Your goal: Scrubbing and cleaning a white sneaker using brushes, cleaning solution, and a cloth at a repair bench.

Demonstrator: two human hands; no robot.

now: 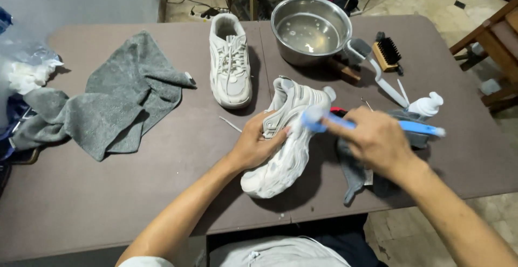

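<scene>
left hand (253, 147) grip clamps sneaker (286, 137) tilted, steadying it near desk (108, 202) front edge | right hand (375, 140) grip pinches blue brush (345, 122) against sneaker side

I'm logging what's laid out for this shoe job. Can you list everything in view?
sneaker in hand: 1, white, table centre, tipped on its side
second sneaker: 1, white, upright behind it
blue brush: 1, blue handle, on the tipped shoe
metal bowl: 1, silver, far side
grey towel: 1, left
wooden brush: 1, black bristles, right of bowl
white bottle: 1, right
table: 1, brown
left hand: steadies the shoe
right hand: grips the brush
</scene>
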